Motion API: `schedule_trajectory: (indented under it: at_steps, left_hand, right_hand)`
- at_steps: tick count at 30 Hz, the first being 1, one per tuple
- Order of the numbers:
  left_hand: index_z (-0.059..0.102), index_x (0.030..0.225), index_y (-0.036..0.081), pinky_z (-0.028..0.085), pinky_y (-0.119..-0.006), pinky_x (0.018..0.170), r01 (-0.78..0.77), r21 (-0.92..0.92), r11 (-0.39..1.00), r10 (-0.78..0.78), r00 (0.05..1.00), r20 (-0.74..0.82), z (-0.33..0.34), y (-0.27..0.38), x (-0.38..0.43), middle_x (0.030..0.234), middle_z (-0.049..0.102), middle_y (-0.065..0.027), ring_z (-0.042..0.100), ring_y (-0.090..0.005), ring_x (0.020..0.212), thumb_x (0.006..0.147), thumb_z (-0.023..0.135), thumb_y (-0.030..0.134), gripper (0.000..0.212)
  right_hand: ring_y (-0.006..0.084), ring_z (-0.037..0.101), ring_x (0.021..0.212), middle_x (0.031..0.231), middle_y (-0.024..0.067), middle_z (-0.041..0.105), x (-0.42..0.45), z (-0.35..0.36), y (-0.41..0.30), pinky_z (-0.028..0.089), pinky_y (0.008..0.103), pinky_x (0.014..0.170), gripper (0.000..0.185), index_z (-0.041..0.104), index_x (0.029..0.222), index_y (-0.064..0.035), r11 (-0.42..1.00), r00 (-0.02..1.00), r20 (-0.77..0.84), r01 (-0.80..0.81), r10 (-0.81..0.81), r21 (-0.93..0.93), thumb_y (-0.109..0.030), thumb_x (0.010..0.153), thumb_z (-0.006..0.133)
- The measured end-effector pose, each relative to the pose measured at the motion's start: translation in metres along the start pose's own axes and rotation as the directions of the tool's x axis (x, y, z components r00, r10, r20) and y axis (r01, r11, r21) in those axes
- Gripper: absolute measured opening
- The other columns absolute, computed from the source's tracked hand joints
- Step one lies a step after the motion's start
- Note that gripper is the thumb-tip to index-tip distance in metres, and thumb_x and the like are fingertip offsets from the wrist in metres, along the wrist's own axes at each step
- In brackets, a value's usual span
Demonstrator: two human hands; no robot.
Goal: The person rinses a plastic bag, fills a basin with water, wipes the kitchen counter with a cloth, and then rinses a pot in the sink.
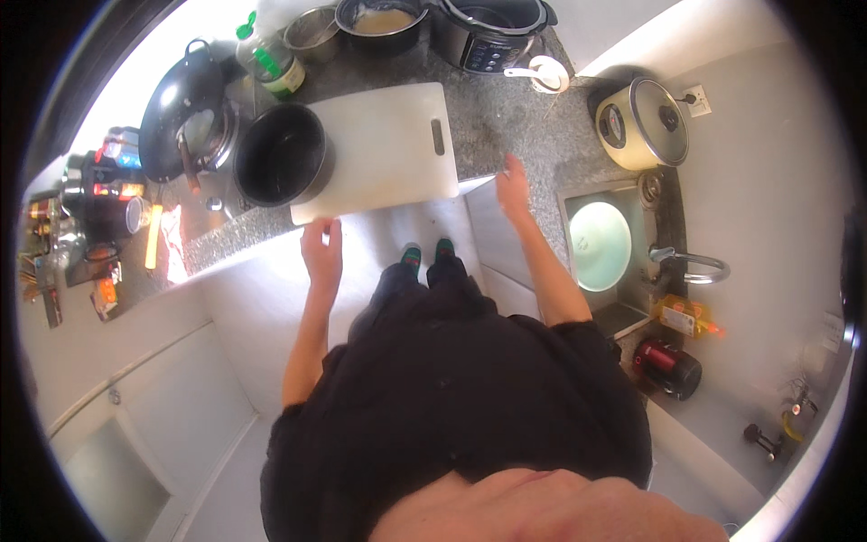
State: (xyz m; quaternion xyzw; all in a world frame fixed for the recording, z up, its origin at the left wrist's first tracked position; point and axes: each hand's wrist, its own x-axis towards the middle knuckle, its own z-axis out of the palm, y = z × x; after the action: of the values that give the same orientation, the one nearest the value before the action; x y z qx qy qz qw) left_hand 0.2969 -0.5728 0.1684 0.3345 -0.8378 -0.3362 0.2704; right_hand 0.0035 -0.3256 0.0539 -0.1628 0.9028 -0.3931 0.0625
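Note:
My left hand (322,252) is at the front edge of a white plastic cutting board (393,146), fingers curled. Whether it touches or grips the board cannot be made out. A deep black pot (281,156), apparently empty, stands over the board's left end, partly beyond it. My right hand (513,190) is to the right of the board, near the counter's inner corner. It holds nothing, with the thumb a little away from the extended fingers.
Back counter: wok (183,112), green-capped bottle (274,68), metal bowl (311,34), pan with pale contents (381,24), electric pressure cooker (491,37), white bowl with spoon (548,74). Right: rice cooker (643,125), sink (616,318) holding a pale green basin (601,246), tap (704,267), yellow bottle (684,318), red kettle (667,368).

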Motion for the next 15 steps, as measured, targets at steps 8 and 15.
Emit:
schedule_trajectory:
  at_steps: [8, 15]
  left_hand:
    - [0.060, 0.079, 0.000, 0.043, -0.032, 0.069, 0.161, 0.077, 0.984, -0.168, 0.980, 0.104, -0.009, 0.000, -0.040, 0.075, 0.059, -0.0087, 0.054, -0.0211, 0.072, 0.084, 0.057, 0.008, 0.009]
    - [0.058, 0.080, -0.002, 0.044, -0.029, 0.070, 0.235, 0.043, 0.971, -0.238, 0.945, 0.222, 0.028, 0.012, -0.031, 0.074, 0.059, -0.0078, 0.055, -0.0171, 0.073, 0.086, 0.055, 0.008, 0.012]
  right_hand:
    - [0.0344, 0.031, 0.132, 0.140, 0.0215, 0.036, 0.125, 0.112, -0.019, 0.022, 0.0448, 0.109, 0.052, 0.044, 0.128, 0.0031, 0.857, 0.920, -0.003, 0.364, -0.392, -0.365, -0.025, 0.085, 0.052]
    - [0.0359, 0.022, 0.136, 0.143, 0.0217, 0.031, 0.128, 0.012, 0.061, 0.016, 0.0510, 0.111, 0.069, 0.041, 0.130, 0.0038, 0.792, 0.929, -0.364, -0.172, -0.067, -0.586, -0.047, 0.085, 0.053]
